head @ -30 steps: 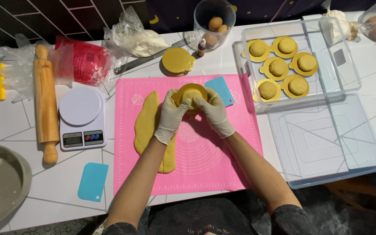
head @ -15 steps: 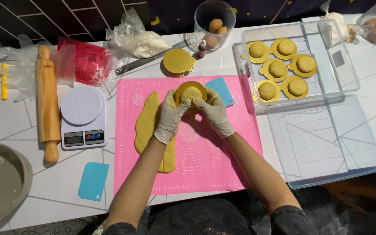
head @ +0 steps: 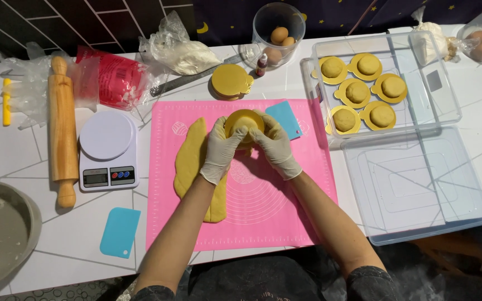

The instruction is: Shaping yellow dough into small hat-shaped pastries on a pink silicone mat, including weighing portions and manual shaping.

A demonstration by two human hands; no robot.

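A: Two gloved hands over the pink mat, and both are on one piece: a yellow dough ball sitting on a round gold card. The left hand cups it from one side, the right hand from the other.

B: And the fingers?

A: Curled and pressed against the ball's sides, thumbs up near the top. The ball sits above the mat's far half, between the palms.

B: Count what's nearest first.

A: One blue scraper on the desk near the front edge, one grey bowl at the far left. One long slab of yellow dough lies on the mat, just beside the left hand. One clear lid to the right.

B: Further back?

A: One white kitchen scale, one wooden rolling pin, a second blue scraper touching the right hand's side. Then the clear tray: five dough balls, each on its own gold card. One stack of spare gold cards behind the mat, one tub of eggs at the back.
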